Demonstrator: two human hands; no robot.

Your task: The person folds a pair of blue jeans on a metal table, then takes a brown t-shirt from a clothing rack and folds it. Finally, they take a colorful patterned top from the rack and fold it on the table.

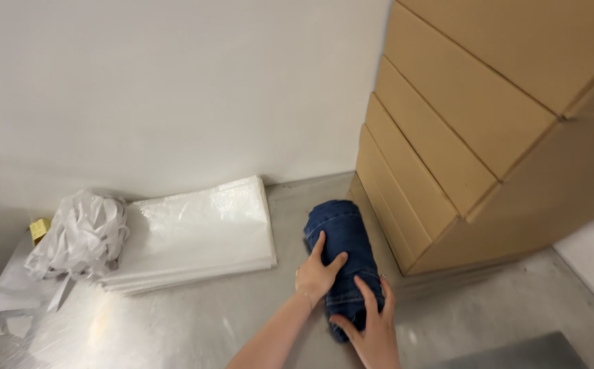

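Observation:
A rolled bundle of dark blue denim lies on a metal table, close to a stack of cardboard boxes. My left hand rests on the roll's left side, fingers spread over the fabric. My right hand grips the near end of the roll, fingers curled over its top. Both hands press on the denim.
A stack of clear plastic bags lies flat to the left of the denim. A heap of white strips sits beside it, with a small yellow object behind. Brown cardboard boxes rise at the right. A white wall stands behind.

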